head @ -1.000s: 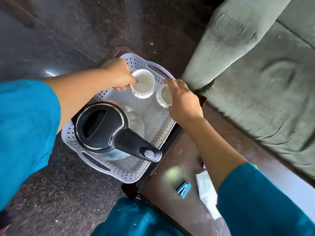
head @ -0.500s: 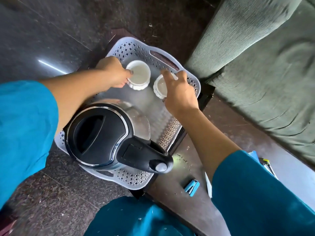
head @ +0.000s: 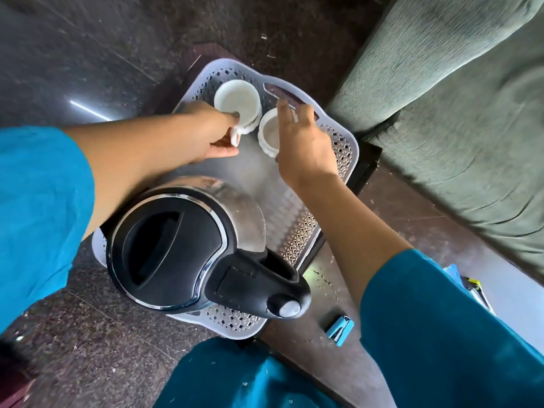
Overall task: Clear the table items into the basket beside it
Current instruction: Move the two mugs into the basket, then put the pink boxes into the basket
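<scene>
A pale perforated plastic basket (head: 347, 144) stands on the floor beside the table. Its near half holds a steel kettle (head: 173, 251) with a black lid and handle. Two white cups stand side by side at its far end. My left hand (head: 206, 135) pinches the handle of the left cup (head: 235, 98), with the thumb at its rim. My right hand (head: 307, 142) spans the right cup (head: 269, 132) from above, fingers spread over its rim, and hides the cup's right side.
The dark brown table (head: 332, 287) runs along the basket's right side and bears a small blue stapler-like item (head: 340, 329) and some items at the right edge (head: 471, 285). A grey-green sofa (head: 456, 128) fills the upper right. Dark stone floor (head: 88, 54) surrounds the basket.
Both hands have carried the cups toward the basket's far end. My left hand's hold has shifted from the cup's rim to its handle. The kettle has not moved in the basket.
</scene>
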`<state>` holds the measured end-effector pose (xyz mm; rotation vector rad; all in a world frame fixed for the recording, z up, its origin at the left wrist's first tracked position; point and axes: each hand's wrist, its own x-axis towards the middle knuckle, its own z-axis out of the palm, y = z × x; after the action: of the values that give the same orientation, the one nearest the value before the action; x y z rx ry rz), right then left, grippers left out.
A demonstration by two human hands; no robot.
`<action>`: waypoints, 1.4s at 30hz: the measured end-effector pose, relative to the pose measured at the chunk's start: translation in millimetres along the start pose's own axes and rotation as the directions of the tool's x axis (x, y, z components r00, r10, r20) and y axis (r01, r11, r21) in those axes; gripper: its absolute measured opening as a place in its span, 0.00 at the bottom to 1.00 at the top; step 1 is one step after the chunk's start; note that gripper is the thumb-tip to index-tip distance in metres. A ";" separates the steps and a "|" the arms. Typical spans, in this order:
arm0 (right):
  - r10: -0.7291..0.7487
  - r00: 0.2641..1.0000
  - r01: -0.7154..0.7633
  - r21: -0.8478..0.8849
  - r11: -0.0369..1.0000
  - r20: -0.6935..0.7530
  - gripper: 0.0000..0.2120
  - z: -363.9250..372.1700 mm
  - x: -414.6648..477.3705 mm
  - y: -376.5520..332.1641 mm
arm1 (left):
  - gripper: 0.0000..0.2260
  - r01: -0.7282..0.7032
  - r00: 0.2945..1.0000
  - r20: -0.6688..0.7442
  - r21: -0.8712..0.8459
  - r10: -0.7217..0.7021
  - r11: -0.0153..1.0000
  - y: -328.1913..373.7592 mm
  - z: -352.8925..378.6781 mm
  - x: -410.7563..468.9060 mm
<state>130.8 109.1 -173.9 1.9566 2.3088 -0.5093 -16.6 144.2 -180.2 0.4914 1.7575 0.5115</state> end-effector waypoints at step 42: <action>0.518 0.807 -0.492 0.162 0.855 -0.284 0.27 -1.0 -390.9 288.0 | 0.23 -0.949 0.313 0.932 0.302 0.181 0.086 -152.4 368.6 -279.1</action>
<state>482.9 -222.0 -127.5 2.7370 1.7861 -0.2491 396.2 -108.9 -130.5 2.0991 0.6721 -0.1531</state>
